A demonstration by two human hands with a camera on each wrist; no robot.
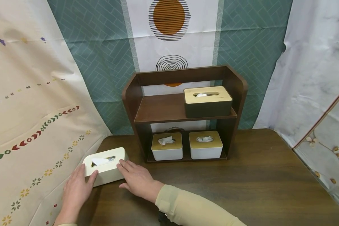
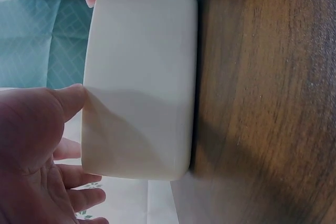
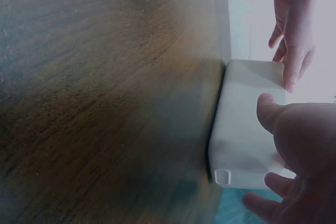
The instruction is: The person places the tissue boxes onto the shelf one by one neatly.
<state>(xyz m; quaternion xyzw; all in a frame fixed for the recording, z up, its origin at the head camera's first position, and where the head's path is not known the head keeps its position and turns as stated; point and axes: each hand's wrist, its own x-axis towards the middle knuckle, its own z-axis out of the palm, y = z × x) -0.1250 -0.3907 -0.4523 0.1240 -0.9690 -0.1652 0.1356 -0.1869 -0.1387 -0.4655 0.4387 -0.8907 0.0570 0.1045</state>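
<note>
A cream tissue box (image 1: 108, 174) with a tissue poking from its oval opening sits at the table's left end, its plain front side facing the wrist cameras. At the box's left end is my left hand (image 1: 77, 188), thumb tip at the front top edge and fingers along the end. My right hand (image 1: 138, 180) lays its extended fingers over the right top corner, thumb held away from the front. In the left wrist view the left thumb (image 2: 71, 100) meets the box's edge. The right thumb (image 3: 269, 111) overlaps the box in the right wrist view.
A dark brown two-tier shelf (image 1: 161, 108) stands at the back of the wooden table (image 1: 228, 188). Its upper tier bears a black tissue box (image 1: 209, 110) with a wooden lid. Below are two white tissue boxes, left (image 1: 168, 154) and right (image 1: 206, 153). Patterned cloths hang around.
</note>
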